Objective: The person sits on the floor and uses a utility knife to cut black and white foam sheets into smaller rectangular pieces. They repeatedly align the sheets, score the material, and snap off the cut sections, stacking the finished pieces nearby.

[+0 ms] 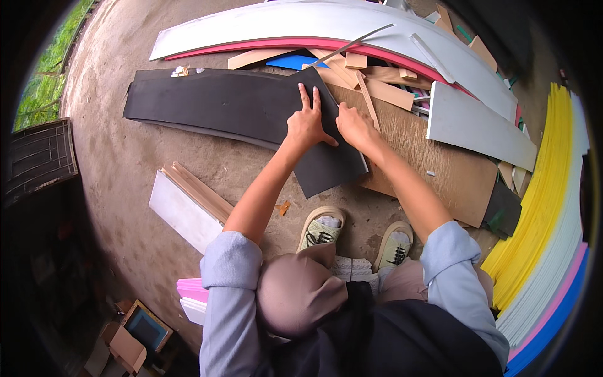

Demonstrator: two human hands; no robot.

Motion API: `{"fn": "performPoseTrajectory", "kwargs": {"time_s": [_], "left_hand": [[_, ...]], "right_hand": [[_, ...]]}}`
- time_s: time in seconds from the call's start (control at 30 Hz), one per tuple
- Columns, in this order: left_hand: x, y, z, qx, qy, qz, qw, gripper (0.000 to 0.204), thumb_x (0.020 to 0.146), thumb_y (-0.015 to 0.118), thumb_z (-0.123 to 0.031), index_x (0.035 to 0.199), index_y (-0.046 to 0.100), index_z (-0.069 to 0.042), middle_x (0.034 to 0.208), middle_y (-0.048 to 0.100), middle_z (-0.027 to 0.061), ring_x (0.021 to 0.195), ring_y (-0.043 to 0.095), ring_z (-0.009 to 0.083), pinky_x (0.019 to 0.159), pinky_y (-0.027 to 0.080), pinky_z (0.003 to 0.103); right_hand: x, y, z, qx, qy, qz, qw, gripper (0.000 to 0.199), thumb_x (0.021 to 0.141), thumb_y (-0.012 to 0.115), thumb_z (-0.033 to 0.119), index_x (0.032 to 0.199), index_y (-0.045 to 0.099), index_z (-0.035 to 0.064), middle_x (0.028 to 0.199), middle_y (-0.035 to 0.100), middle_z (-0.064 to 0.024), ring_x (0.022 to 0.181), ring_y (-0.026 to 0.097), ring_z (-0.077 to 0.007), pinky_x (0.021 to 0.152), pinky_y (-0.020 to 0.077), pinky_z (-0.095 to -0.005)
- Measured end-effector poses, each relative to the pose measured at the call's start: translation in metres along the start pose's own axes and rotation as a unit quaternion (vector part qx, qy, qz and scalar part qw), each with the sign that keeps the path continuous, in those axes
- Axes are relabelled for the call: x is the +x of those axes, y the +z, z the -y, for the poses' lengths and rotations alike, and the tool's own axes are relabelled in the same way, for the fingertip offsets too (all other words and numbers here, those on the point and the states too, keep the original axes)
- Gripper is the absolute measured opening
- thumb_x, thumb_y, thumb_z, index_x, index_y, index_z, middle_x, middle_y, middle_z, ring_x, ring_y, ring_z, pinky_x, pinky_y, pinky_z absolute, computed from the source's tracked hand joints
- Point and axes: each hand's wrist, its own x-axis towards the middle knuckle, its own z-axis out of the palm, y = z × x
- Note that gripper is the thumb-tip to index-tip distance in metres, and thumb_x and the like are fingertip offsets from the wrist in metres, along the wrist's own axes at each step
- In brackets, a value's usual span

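Note:
A black foam-like sheet [323, 168] lies at a slant in front of me, across the right end of a longer black sheet [207, 103]. My left hand [306, 127] presses on the smaller sheet, its fingers spread and thumb stretched out to the right. At that sheet's right edge my right hand [357, 129] is closed, knuckles up; what it grips, if anything, is hidden beneath the fingers. A pale narrow edge shows along the sheet's lower right side. Under and beyond that side lies a worn brown wooden board [449, 179].
Behind are a long white panel [264, 28] over a red one, and many wooden offcuts [389, 94]. A white piece [477, 122] lies right of them. Yellow sheets [534, 201] are stacked at far right. Left stands a stack of white and brown panels [188, 207]. My shoes [320, 227] are close below.

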Motion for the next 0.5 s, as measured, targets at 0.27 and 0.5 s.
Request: {"fn": "performPoseTrajectory", "kwargs": {"time_s": [0.27, 0.5], "left_hand": [[-0.003, -0.002, -0.005, 0.04, -0.014, 0.019, 0.999, 0.138, 0.03, 0.078, -0.059, 0.136, 0.01, -0.003, 0.135, 0.006, 0.0344, 0.08, 0.062, 0.0368, 0.061, 0.052, 0.036], [-0.004, 0.004, -0.004, 0.059, -0.01, 0.011, 0.998, 0.139, 0.03, 0.078, -0.06, 0.137, 0.008, -0.004, 0.136, 0.005, 0.0334, 0.085, 0.06, 0.0374, 0.066, 0.052, 0.038]], "right_hand": [[-0.164, 0.042, -0.045, -0.015, 0.045, 0.022, 0.999, 0.017, 0.082, 0.049, 0.013, 0.09, 0.042, -0.0003, 0.067, 0.06, -0.0225, 0.07, 0.061, -0.0381, 0.059, 0.0502, -0.0461], [-0.195, 0.076, -0.062, -0.035, 0.043, -0.049, 0.997, 0.017, 0.081, 0.05, 0.013, 0.086, 0.04, 0.0017, 0.061, 0.059, -0.021, 0.063, 0.062, -0.0356, 0.054, 0.0505, -0.0446]]}}
